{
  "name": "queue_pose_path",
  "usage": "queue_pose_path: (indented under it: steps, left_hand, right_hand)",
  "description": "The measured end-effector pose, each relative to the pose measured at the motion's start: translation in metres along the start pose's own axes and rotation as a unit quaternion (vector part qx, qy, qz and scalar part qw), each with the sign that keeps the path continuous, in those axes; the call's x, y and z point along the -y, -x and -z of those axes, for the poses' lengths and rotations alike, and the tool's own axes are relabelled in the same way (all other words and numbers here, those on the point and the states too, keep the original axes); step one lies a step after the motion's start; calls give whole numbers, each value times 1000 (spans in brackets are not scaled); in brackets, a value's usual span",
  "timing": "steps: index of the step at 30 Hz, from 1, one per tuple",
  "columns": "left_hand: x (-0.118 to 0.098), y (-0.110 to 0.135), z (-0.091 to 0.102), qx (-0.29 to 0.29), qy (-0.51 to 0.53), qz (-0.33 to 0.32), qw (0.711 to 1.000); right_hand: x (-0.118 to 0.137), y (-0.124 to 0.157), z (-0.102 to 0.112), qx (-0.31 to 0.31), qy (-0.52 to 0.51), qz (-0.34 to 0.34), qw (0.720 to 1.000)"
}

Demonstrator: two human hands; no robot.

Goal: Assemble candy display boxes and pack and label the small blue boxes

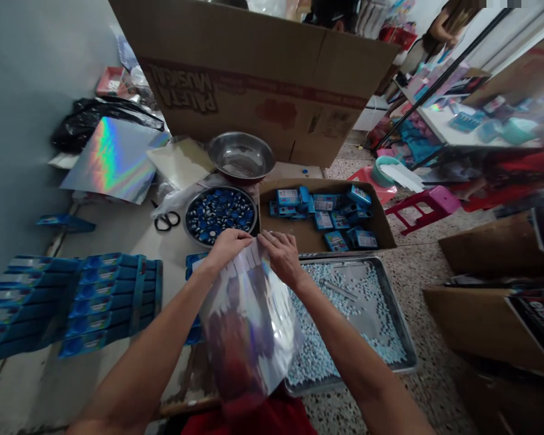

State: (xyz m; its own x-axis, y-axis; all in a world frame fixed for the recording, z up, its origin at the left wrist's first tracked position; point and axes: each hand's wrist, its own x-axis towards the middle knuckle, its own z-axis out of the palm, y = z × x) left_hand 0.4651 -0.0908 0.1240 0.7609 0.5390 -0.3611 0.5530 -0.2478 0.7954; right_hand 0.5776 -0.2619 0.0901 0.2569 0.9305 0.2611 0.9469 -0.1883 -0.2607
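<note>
My left hand [230, 246] and my right hand [281, 255] are close together, each pinching the far edge of a shiny clear plastic sheet [249, 320]. White strips run along that edge. The sheet hangs toward my lap and bends in the light. Just beyond my left hand is a round metal dish of blue and silvery discs [220, 211]. Under and beside my right forearm lies a metal tray [410, 356] of pale blue pellets, with a small clear scoop-like piece [339, 290] on them. My fingertips partly hide the edge they grip.
A shallow cardboard box [294, 232] holds several small blue boxes. Scissors [166, 221], a steel bowl [241, 158] and stacked blue packs [104, 302] are on the table. A tall cardboard panel [263, 78] stands behind. A pink stool [426, 208] and another person [439, 33] are right.
</note>
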Motion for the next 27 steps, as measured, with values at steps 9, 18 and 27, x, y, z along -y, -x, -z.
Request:
queue_pose_path:
  steps: [9,18,27]
  left_hand:
    - [2,3,4,18,-29,-16,999]
    - [4,-2,0,-7,-65,-19,998]
    - [3,1,4,-6,-67,-21,997]
  right_hand:
    - [3,6,9,-21,-47,-35,998]
    - [9,-11,1,39,-23,-14,999]
    - [25,16,6,-30,-105,-112,988]
